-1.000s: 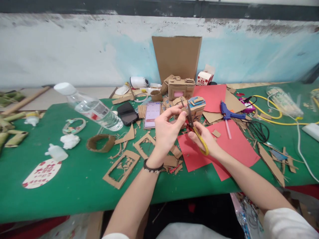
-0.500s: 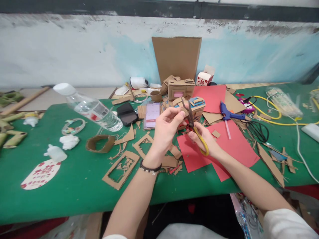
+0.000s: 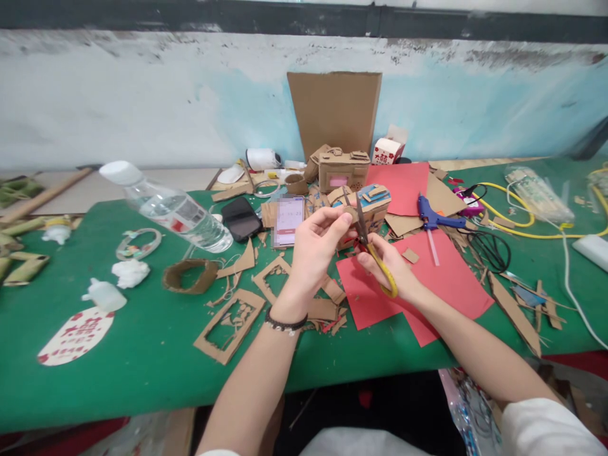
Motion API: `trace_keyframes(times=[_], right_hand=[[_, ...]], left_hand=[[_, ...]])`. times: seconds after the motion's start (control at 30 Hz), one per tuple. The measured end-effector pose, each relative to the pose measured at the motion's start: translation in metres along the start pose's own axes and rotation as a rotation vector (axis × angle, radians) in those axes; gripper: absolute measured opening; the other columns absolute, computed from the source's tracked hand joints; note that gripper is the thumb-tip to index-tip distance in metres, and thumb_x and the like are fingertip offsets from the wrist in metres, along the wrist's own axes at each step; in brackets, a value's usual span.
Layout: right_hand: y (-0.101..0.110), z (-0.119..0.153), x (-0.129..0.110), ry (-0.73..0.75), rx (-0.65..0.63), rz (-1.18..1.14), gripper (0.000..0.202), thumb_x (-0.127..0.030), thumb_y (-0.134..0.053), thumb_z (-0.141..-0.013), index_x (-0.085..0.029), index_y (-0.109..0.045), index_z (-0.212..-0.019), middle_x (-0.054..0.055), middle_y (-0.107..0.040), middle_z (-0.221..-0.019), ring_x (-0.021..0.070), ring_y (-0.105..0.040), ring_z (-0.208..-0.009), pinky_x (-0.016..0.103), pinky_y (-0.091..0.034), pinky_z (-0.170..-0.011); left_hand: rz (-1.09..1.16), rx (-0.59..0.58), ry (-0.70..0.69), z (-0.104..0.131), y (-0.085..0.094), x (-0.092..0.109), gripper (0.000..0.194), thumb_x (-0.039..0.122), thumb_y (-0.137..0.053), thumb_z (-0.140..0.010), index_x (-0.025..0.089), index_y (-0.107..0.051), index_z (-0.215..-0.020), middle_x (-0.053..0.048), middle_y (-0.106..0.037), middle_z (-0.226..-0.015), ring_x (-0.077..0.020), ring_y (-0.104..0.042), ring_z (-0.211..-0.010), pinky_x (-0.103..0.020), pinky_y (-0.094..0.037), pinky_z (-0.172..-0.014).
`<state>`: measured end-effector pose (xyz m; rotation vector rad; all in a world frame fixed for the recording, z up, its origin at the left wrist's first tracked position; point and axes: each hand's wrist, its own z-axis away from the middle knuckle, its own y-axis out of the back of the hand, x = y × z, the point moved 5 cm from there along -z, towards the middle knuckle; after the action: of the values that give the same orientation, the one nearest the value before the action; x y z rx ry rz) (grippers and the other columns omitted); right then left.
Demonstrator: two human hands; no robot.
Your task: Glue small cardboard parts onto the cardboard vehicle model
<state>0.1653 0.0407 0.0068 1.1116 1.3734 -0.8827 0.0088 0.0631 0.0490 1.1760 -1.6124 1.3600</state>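
Between the thumb and fingers of my left hand (image 3: 319,250) is a small piece of cardboard (image 3: 350,215), mostly hidden by the fingertips. My right hand (image 3: 388,263) grips yellow-handled scissors (image 3: 361,223), their blades parted and pointing up and away, right at the edge of that piece. Behind the blades sits a cardboard model with blue parts (image 3: 375,201), and a cardboard camera-shaped box (image 3: 342,171) stands farther back. Red paper (image 3: 444,278) lies under the right forearm, with a small cardboard square (image 3: 410,255) on top.
A blue glue gun (image 3: 434,215) rests on the red paper to the right. A tilted water bottle (image 3: 173,209), two phones and cut cardboard frames (image 3: 209,345) lie to the left. Cardboard scraps cover the middle of the green table (image 3: 156,386). A cardboard sheet (image 3: 335,114) leans on the wall.
Both hands stay almost in place, still holding the cardboard piece and scissors. The view has shifted very slightly.
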Motion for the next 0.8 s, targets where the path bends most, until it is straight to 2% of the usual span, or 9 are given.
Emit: trace_keyframes(times=[0.1,0.27,0.53,0.8], right_hand=[[-0.0009,0.0003,-0.0019,-0.009,-0.002,0.010,0.061,-0.082,-0.079,-0.084,-0.027,-0.055,-0.097,0.001,-0.061,-0.087,0.0205,-0.054,-0.079,0.034,-0.050,-0.067],[-0.0005,-0.0005,-0.0002,-0.024,-0.009,0.013,0.062,-0.082,-0.078,-0.084,-0.027,-0.056,-0.100,0.002,-0.063,-0.089,0.0221,-0.056,-0.083,0.035,-0.051,-0.071],[-0.0002,-0.0010,-0.0013,-0.004,0.005,0.038,0.061,-0.083,-0.076,-0.086,-0.027,-0.055,-0.096,0.000,-0.059,-0.083,0.0198,-0.053,-0.077,0.034,-0.048,-0.068],[0.0000,-0.0007,0.0027,-0.009,0.054,0.039,0.060,-0.080,-0.081,-0.083,-0.026,-0.056,-0.093,-0.001,-0.063,-0.082,0.0187,-0.054,-0.075,0.034,-0.047,-0.069]], left_hand=[[-0.022,0.047,-0.030,-0.0014,0.0033,0.0023,0.045,0.058,-0.099,-0.076,0.020,-0.075,-0.086,-0.005,-0.080,-0.093,-0.0165,-0.074,-0.079,-0.030,-0.068,-0.074],[-0.083,0.052,-0.051,-0.0002,0.0018,0.0035,0.047,0.059,-0.097,-0.077,0.019,-0.076,-0.086,-0.006,-0.081,-0.094,-0.0176,-0.075,-0.082,-0.030,-0.068,-0.076],[-0.155,0.078,-0.122,0.0028,0.0002,0.0068,0.045,0.059,-0.095,-0.081,0.019,-0.076,-0.085,-0.013,-0.084,-0.124,-0.0243,-0.080,-0.100,-0.031,-0.068,-0.073],[-0.151,0.074,-0.107,0.0039,-0.0008,0.0062,0.046,0.059,-0.096,-0.080,0.019,-0.074,-0.084,-0.014,-0.083,-0.125,-0.0237,-0.081,-0.096,-0.032,-0.069,-0.073]])
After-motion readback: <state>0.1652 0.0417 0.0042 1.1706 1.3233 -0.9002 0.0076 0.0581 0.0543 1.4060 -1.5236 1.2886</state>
